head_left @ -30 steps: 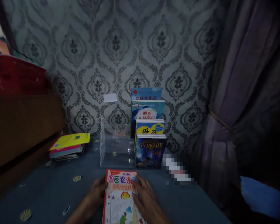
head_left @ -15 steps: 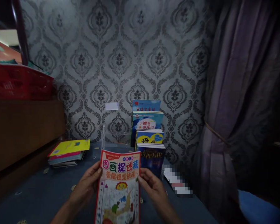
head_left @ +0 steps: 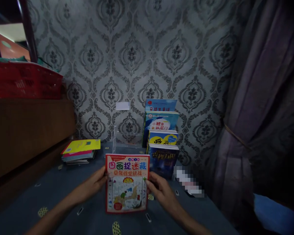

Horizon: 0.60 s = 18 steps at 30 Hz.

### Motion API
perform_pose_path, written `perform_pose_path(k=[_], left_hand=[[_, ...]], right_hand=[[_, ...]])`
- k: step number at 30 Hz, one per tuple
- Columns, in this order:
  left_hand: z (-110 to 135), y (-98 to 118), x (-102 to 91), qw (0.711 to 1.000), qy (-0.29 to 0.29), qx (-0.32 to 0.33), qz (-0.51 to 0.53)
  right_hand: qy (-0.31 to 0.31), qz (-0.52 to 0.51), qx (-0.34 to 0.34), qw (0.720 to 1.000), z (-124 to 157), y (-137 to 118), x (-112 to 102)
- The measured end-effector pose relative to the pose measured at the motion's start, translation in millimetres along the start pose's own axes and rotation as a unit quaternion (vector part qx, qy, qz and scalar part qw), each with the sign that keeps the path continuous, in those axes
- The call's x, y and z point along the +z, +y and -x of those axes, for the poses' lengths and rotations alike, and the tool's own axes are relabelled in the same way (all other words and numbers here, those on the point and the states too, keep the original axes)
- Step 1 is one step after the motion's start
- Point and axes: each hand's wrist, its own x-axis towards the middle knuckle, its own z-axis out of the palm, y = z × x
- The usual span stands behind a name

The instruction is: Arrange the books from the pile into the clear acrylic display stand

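Note:
Between my two hands a red-bordered picture book [head_left: 127,192] stands upright, its cover with colourful Chinese characters and a smiling sun facing me. My left hand [head_left: 99,181] is closed on its left edge, and my right hand [head_left: 159,187] grips the right edge with the thumb in front. Just behind lies a clear rack [head_left: 127,138], its left part showing transparent dividers. In the rack's right part several books stand in stepped rows: a dark blue book [head_left: 163,161] in front, then a yellow-and-blue book [head_left: 161,138], a teal book [head_left: 159,121] and a light blue book [head_left: 161,105] at the back.
A stack of books with a yellow one [head_left: 82,147] on top lies at the left. A blurred-out white item [head_left: 189,182] lies right of the rack. A red basket [head_left: 26,80] sits on a wooden ledge [head_left: 31,130]; a purple curtain [head_left: 250,107] hangs at the right.
The picture book has gone forward, away from me, and come more upright, so its whole cover and bottom edge show. Both hands moved with it. The view has shifted slightly.

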Motion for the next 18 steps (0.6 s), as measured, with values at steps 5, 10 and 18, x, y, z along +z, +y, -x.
perform_pose_path(k=[5, 10, 18], left_hand=[[-14, -11, 1.6, 0.992, -0.02, -0.099, 0.081], [-43, -6, 2.3, 0.984, -0.011, -0.129, 0.122], [-116, 110, -68.1, 0.967, 0.125, 0.222, -0.031]], right_hand=[[-0.021, 0.031, 0.015, 0.999, -12, 6, 0], [-0.051, 0.047, -0.001, 0.998, -38, 3, -1], [0.085, 0.174, -0.194, 0.962, -145, -94, -41]])
